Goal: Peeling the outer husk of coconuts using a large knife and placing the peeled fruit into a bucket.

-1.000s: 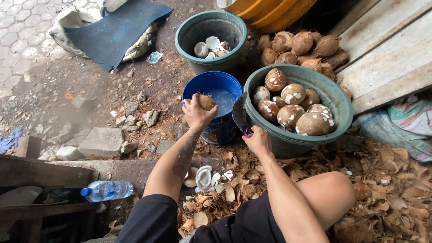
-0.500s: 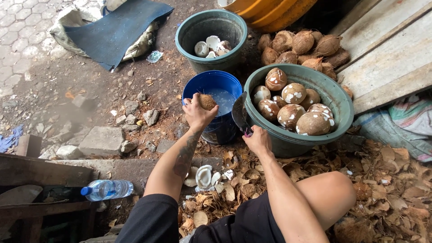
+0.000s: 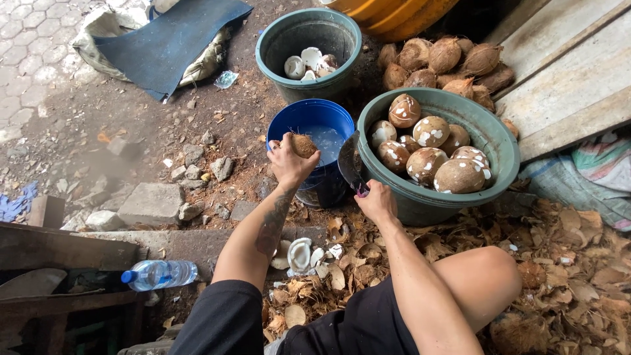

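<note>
Coconut point(image 3: 303, 144), round and fibrous brown, is sitting clenched in the left hand point(image 3: 289, 161) over the near rim of the blue plastic bucket point(image 3: 314, 125) holding pale liquid. Right hand point(image 3: 376, 201) is gripping a dark curved blade point(image 3: 348, 164) beside the green basin point(image 3: 490, 141) of partly peeled coconuts.

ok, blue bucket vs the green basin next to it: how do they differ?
The blue bucket is narrower and holds pale liquid; the green basin is wider and piled with partly peeled coconuts. The left hand holds a coconut piece over the bucket; the right hand holds a knife at the basin's rim. Both are round, open and stand on the ground.
</note>
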